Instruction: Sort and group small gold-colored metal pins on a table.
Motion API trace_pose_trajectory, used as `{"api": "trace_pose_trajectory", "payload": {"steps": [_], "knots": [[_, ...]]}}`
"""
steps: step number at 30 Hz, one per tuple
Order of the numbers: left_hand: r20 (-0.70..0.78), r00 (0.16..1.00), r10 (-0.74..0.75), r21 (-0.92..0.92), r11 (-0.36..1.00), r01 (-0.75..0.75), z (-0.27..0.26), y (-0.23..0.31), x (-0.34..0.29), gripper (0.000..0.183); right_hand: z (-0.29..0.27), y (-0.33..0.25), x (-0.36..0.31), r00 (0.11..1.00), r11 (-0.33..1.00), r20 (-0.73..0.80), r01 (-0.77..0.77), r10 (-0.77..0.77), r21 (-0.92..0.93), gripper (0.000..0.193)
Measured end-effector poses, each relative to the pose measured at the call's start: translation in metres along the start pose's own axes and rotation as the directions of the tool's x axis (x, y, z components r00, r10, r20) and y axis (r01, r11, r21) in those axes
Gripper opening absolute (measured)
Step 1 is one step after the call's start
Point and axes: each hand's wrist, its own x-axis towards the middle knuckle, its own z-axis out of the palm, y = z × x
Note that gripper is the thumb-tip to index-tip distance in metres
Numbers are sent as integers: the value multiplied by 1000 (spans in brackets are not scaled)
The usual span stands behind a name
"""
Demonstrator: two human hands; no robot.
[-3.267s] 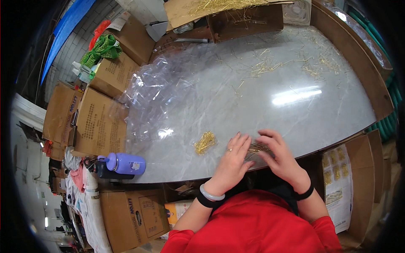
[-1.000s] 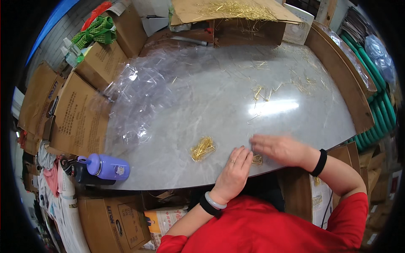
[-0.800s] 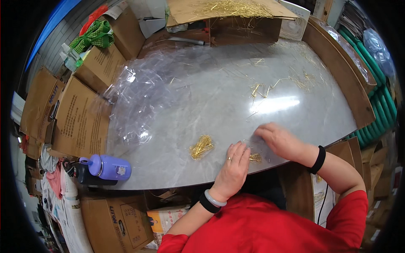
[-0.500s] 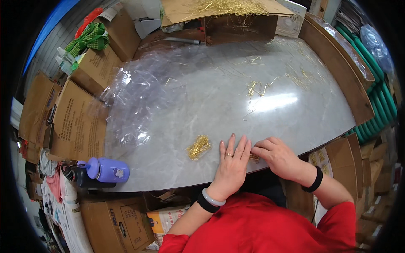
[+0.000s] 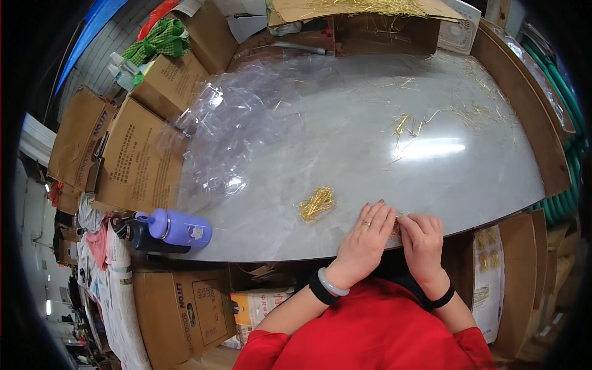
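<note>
My left hand (image 5: pixel 369 237) rests flat near the front edge of the table, fingers stretched out. Close against its fingertips, my right hand (image 5: pixel 424 240) is closed, with thumb and fingers bent together at a small bundle of thin gold wire pieces (image 5: pixel 396 228). Both hands hide most of that bundle, so its wrapping, if any, is unclear. To the left of my hands lies another bundle of gold wire pieces (image 5: pixel 317 205), seemingly in clear plastic. Neither hand touches it.
Clear plastic bags (image 5: pixel 231 132) are heaped at the left of the grey table (image 5: pixel 345 148). Loose gold wires (image 5: pixel 404 125) lie farther back. A purple bottle (image 5: pixel 185 228) lies at the left front edge. A cardboard strip (image 5: pixel 524 105) borders the right side. An open carton (image 5: pixel 518 277) stands lower right.
The whole view has shifted, moving the scene rightward and slightly up. My right hand has turned more upright, its forearm closer in. My left hand stays flat beside the bundle.
</note>
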Motion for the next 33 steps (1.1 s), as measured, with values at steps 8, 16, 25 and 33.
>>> {"api": "trace_pose_trajectory", "payload": {"steps": [8, 16, 25, 33], "knots": [[-84, 989, -121, -69, 991, 115, 8, 2, -10, 61, -3, -4, 13, 989, 977, 123, 54, -81, 206, 51], [-67, 983, -168, -146, 977, 157, 6, 3, -9, 65, 0, -13, 8, 987, 987, 105, 108, -121, 122, 42], [55, 990, -127, -360, 923, 138, -13, -4, -6, 67, -5, -1, -5, 978, 922, 187, -158, 95, 353, 45], [120, 993, -17, -110, 994, 30, -10, -1, -3, 66, -3, -26, -14, 971, 829, 198, -222, 137, 514, 70]]}}
